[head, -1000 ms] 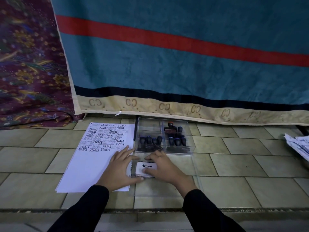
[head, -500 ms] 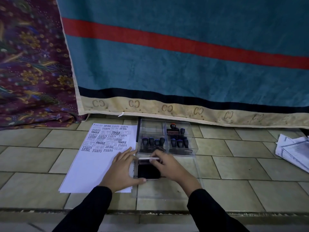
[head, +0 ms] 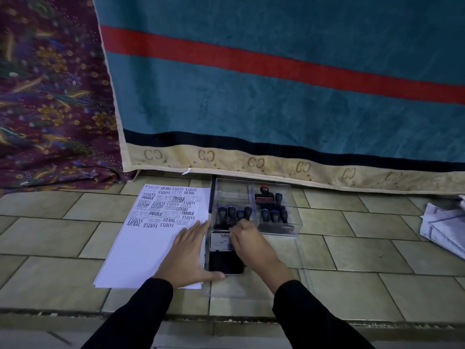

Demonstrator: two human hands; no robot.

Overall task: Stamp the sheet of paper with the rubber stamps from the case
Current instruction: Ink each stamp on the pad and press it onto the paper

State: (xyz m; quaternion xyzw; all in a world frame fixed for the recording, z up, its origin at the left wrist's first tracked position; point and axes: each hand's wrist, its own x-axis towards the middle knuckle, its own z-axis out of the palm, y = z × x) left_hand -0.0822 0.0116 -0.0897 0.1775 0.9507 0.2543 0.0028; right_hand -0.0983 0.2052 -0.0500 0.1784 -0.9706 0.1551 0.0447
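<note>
Tiled floor (head: pixel 377 255) | ink pad (head: pixel 225 258) lid flipped open | stamps (head: pixel 235 214) upright in clear case (head: pixel 276 227), just beyond right hand (head: pixel 251 244), its fingers pinching lid | left hand (head: pixel 187 255) flat on paper (head: pixel 141 250), fingers spread | right nearer

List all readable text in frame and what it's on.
"FRAGILE", "AIR MAIL", "SAMPLE", "FAX OUT", "EXPRESS", "AMENDED": stamped, some upside down, on the sheet of paper.
"Artli...": ink pad lid, the rest hidden by the right hand; smaller print unreadable.
"CC": repeated along the blanket border.
</note>
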